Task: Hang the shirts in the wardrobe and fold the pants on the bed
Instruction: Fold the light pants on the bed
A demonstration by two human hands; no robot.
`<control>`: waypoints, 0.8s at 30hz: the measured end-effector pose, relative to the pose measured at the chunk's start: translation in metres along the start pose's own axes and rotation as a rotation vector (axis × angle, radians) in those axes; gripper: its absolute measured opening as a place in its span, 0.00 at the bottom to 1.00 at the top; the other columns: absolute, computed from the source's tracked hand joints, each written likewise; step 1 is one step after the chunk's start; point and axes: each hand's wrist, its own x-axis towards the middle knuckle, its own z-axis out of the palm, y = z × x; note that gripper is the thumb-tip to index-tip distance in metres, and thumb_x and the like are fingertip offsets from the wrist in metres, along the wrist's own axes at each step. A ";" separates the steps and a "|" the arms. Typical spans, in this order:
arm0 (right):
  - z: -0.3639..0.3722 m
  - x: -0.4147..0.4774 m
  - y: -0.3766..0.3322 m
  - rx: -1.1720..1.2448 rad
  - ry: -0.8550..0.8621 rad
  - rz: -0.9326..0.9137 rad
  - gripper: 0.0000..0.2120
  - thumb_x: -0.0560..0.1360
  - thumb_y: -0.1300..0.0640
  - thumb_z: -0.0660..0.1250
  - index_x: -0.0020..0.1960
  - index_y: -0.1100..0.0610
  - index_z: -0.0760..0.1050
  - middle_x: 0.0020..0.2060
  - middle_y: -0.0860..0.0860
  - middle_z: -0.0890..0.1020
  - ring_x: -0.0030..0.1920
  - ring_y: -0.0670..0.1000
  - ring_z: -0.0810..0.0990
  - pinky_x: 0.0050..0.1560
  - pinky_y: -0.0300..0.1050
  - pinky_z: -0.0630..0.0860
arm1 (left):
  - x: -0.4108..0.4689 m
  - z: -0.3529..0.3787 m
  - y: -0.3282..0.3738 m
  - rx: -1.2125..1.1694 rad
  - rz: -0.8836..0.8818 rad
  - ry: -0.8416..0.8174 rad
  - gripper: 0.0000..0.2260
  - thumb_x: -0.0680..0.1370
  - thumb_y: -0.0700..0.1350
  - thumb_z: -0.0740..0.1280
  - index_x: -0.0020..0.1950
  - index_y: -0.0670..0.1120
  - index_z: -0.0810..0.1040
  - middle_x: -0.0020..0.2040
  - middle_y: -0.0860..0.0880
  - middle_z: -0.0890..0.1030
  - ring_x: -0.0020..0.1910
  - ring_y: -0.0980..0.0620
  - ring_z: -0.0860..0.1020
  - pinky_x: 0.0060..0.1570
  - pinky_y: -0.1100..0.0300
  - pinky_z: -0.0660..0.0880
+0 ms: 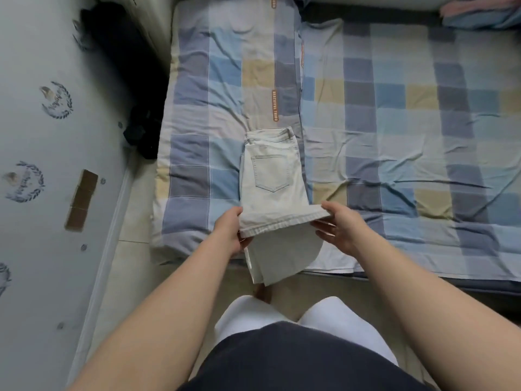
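Note:
Pale, washed-out jeans (270, 176) lie lengthwise on the checked bed (394, 114), waistband away from me and a back pocket facing up. The leg ends are doubled back over the near part, and a lower layer hangs off the bed's front edge. My left hand (229, 232) grips the left end of that folded edge, thumb on top. The right end is held by my right hand (335, 228), thumb above and fingers underneath. No shirt is in view.
A folded checked quilt (225, 80) covers the bed's left part. Beside the bed on the left stands a white wardrobe door (36, 165) with printed emblems, with dark clothing (143, 134) in the gap. At the far right corner lies a pillow (479, 12).

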 end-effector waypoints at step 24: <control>0.107 0.378 -0.153 -0.123 -0.237 -0.017 0.23 0.80 0.36 0.58 0.65 0.50 0.76 0.64 0.47 0.78 0.66 0.52 0.73 0.66 0.56 0.68 | 0.317 0.148 0.190 0.107 0.283 -0.056 0.21 0.84 0.61 0.56 0.71 0.51 0.74 0.66 0.51 0.79 0.61 0.46 0.79 0.59 0.50 0.75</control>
